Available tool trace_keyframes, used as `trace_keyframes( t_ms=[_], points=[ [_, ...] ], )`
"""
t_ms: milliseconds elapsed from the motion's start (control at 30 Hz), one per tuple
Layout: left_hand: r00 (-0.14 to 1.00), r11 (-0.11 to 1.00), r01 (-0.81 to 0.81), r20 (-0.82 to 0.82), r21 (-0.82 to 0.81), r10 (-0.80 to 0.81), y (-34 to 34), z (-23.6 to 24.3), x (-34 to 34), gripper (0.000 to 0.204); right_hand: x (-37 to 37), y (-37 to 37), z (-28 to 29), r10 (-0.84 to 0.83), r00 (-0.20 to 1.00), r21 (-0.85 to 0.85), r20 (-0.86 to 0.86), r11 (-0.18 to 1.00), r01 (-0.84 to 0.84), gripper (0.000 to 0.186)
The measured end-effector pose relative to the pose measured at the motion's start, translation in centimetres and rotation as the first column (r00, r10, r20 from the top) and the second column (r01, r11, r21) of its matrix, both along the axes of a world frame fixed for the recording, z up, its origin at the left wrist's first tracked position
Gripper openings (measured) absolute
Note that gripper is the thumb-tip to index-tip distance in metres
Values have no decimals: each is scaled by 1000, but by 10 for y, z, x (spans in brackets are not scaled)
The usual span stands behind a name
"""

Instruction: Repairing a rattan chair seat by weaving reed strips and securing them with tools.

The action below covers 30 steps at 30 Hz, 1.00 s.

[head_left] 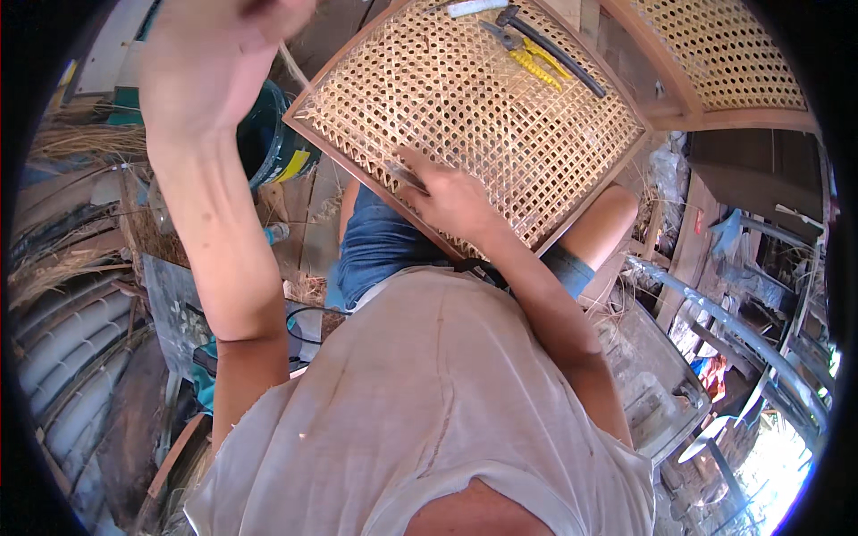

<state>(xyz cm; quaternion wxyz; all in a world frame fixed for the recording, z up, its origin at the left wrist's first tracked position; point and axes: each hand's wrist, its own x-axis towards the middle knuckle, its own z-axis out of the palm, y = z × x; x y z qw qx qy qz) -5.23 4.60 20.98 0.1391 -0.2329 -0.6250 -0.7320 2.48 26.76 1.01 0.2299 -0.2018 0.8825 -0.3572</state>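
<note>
Across my lap lies a wooden frame with woven cane webbing (500, 134), tilted so one corner points left. My left hand (210, 67) is raised beyond its left corner, blurred and partly cut off by the upper edge. A pale cane strand (293, 68) runs from this closed hand down toward the frame's left corner. My right hand (456, 204) rests on the webbing near the frame's near-left edge. Its fingers are closed around a slim, dark tool (405, 174), whose tip I cannot make out.
On the far part of the webbing lie yellow-handled pliers (534, 64), a hammer (559, 55) and a white-handled tool (476, 7). Another caned frame (715, 62) stands at the upper right. A dark bucket (264, 134) is left of the panel. Loose fibres and pipes clutter both sides.
</note>
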Motion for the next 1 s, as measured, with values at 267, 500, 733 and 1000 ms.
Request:
trace_keyframes(
  t_ms=[267, 500, 733, 1000],
  points=[
    [913, 324, 200, 296, -925, 282, 7, -180, 27, 21, -16, 14, 6, 58, 995, 360, -78, 932, -26, 29],
    [870, 290, 276, 366, -916, 329, 0, -216, 27, 21, -31, -5, 23, 173, 976, 470, -134, 878, -91, 18],
    [859, 256, 238, 326, -937, 394, 0, -210, 25, 24, -35, -11, 31, 226, 963, 494, -150, 860, -125, 19],
    [794, 421, 302, 470, -855, 385, -19, -222, 27, 27, -31, -23, 19, 202, 970, 484, -133, 868, -115, 17]
  ],
)
